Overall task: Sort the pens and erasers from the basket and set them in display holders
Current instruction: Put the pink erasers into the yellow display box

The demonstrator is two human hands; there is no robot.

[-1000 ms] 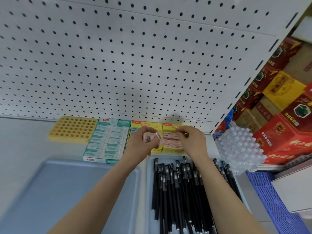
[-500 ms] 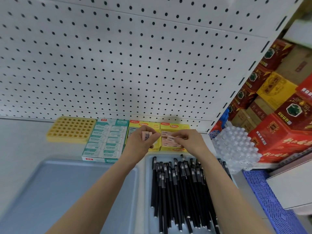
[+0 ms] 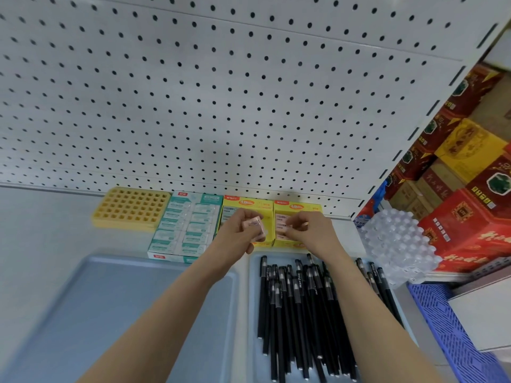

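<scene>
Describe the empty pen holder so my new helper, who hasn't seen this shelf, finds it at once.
Look where the white pegboard meets the shelf. A row of boxes stands there; the yellow holder is leftmost, beside the green-and-white eraser box. It alone has a grid of open holes.

Pink wrapped erasers (image 3: 253,227) above yellow display boxes (image 3: 297,217) — black pens (image 3: 298,308) (capped) heaped in right tray

A white pegboard (image 3: 221,100) fills the view from nine to one o'clock. Red and yellow cartons (image 3: 470,172) stack at three o'clock, above a blue slatted crate (image 3: 453,335) at four o'clock.
</scene>
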